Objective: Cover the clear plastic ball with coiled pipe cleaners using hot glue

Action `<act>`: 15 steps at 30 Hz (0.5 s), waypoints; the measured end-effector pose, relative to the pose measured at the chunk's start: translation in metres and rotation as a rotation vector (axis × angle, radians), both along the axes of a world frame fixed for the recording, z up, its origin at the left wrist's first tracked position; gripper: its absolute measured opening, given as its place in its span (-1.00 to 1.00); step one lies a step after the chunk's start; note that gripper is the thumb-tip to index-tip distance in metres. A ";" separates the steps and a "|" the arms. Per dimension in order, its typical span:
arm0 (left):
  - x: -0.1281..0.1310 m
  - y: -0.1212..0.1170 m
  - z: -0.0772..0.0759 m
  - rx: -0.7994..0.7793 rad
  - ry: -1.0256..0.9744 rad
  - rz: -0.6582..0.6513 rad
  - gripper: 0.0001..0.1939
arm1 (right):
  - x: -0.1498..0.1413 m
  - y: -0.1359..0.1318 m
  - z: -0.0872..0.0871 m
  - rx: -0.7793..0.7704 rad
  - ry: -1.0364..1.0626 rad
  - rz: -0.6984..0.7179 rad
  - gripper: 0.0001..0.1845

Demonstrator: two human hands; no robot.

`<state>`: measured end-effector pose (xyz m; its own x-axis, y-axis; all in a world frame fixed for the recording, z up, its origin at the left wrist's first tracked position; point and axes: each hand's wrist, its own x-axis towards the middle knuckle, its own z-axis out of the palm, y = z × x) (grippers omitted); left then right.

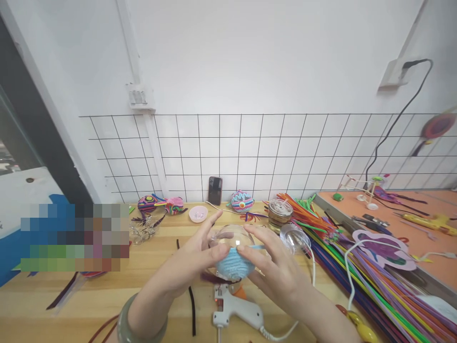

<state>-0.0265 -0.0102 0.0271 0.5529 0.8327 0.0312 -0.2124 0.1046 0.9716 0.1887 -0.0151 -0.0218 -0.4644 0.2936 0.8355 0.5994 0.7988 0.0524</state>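
Between my two hands is a clear plastic ball (233, 234), its lower part covered in rows of light blue fuzzy cord (233, 266). My left hand (195, 255) grips the ball from the left, thumb pressed at the top edge of the blue rows. From the right, my right hand (280, 267) holds it with fingertips on the blue cord, and a short strand shows beside them. Just below the ball, a white hot glue gun (241, 308) lies on the wooden table, a small red light on it.
Bundles of coloured pipe cleaners (342, 257) spread along the right. Behind the hands stand a lidded jar (280, 214), a pink dish (198, 214), a phone (215, 190) and a decorated ball (242, 202). A white cable (314, 267) curves near my right hand. Black strips (193, 309) lie left of the glue gun.
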 end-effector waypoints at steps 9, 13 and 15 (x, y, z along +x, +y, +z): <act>0.007 0.001 -0.007 -0.083 -0.073 0.080 -0.02 | -0.003 -0.003 0.008 -0.028 -0.031 0.012 -0.40; 0.013 0.000 -0.006 -0.129 -0.137 0.112 0.05 | -0.003 -0.001 0.008 -0.038 -0.021 0.041 -0.40; 0.015 -0.001 -0.007 -0.138 -0.166 0.125 0.06 | -0.004 -0.001 0.008 -0.037 -0.008 0.041 -0.42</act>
